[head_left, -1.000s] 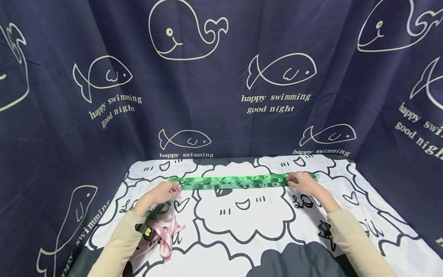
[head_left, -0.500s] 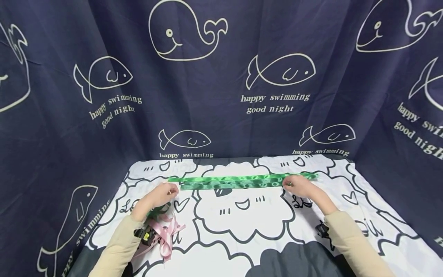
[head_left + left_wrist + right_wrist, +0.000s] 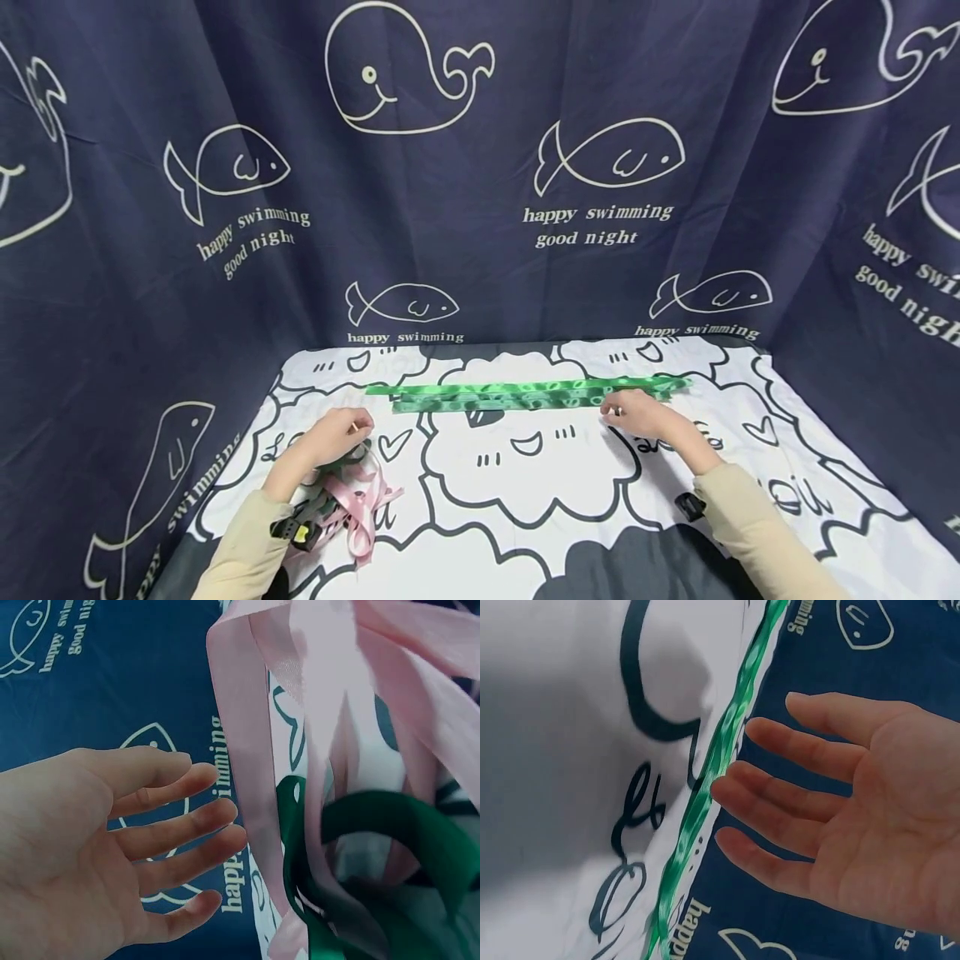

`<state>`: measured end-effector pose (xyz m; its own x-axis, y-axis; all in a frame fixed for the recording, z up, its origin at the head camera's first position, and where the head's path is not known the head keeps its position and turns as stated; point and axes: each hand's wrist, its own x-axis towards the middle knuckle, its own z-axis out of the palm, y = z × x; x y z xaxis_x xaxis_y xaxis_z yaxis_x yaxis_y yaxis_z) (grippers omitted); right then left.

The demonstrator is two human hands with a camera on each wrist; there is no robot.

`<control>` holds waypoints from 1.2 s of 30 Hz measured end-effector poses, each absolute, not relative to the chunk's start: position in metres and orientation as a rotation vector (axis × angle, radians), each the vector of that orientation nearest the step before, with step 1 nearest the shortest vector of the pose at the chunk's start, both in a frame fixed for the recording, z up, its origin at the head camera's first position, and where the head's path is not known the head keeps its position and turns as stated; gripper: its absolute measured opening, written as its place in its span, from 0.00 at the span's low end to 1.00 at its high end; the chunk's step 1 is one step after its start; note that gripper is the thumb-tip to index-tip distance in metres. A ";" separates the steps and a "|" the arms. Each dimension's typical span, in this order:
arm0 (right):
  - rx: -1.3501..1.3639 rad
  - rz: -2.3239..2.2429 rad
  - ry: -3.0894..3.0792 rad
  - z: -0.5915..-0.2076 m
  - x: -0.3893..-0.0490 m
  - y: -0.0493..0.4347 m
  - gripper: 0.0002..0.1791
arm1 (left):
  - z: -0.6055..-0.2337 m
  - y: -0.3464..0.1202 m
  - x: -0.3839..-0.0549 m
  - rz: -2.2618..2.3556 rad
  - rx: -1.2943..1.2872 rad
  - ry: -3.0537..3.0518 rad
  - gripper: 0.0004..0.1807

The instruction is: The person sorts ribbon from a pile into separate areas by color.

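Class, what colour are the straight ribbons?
Bright and darker green ribbons, clearest in the head view.

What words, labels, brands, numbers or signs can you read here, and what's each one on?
"happy swimming": navy curtain, repeated beside fish drawings.
"good night": same curtain, under some of those lines.
Looping script on the cloud-print tablecloth: partly covered, not readable in full.
Black wrist device with a yellow patch: any marking too small to read.
Green ribbons: no lettering visible.

passage is offered over patterned cloth point(image 3: 517, 479) between left hand point(image 3: 335, 435) and right hand point(image 3: 647, 415); near left is obstructed by pink ribbon tangle point(image 3: 363, 518); far side is bounded by navy curtain point(image 3: 487, 208).
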<state>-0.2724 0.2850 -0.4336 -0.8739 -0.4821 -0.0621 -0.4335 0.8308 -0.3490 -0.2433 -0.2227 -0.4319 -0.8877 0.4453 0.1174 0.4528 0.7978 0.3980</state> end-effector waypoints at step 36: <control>-1.040 -0.482 2.670 -0.436 -0.272 0.198 0.09 | -0.433 -0.248 -0.214 -0.401 -0.449 -3.168 0.09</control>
